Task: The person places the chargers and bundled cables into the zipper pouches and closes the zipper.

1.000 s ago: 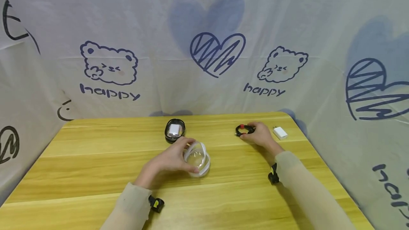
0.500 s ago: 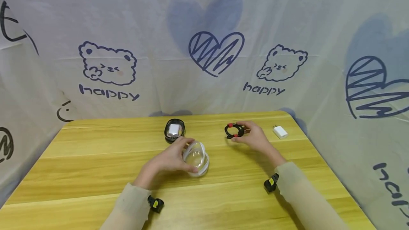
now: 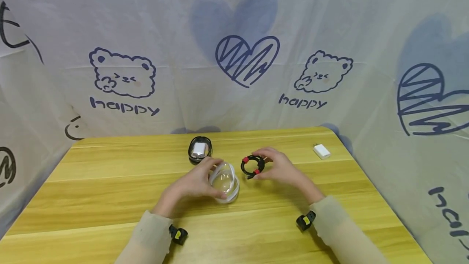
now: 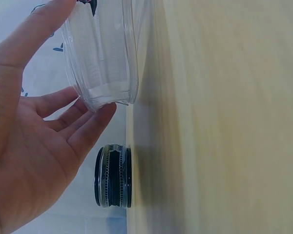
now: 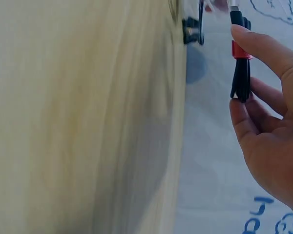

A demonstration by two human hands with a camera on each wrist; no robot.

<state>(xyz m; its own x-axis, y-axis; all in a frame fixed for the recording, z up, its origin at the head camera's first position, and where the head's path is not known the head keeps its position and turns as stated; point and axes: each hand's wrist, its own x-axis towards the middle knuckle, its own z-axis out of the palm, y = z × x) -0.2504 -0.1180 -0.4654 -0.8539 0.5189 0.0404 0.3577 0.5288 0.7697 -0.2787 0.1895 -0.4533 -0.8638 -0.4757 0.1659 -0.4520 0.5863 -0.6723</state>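
Note:
My left hand (image 3: 196,180) holds a clear plastic case (image 3: 234,194) with a white rim, its thumb and fingers on opposite sides; the lid stands tilted up. In the left wrist view, the transparent wall of the case (image 4: 105,73) shows between thumb and fingers. My right hand (image 3: 281,170) pinches a coiled black cable (image 3: 261,162) bound with red ties, just right of the case. The right wrist view shows the coil (image 5: 241,80) edge-on, raised off the table, thumb on one end and fingertips at the other.
Behind the left hand stands a black-rimmed clear case (image 3: 191,157) with a white charger (image 3: 199,149) showing inside. Another white charger (image 3: 321,151) lies at the right rear of the wooden table (image 3: 110,199). A printed cloth (image 3: 176,31) hangs beyond the table's back edge.
My right hand has carried the coiled cable leftward and nearer, from beside the right charger to beside the clear case. The left hand and its case have stayed nearly still.

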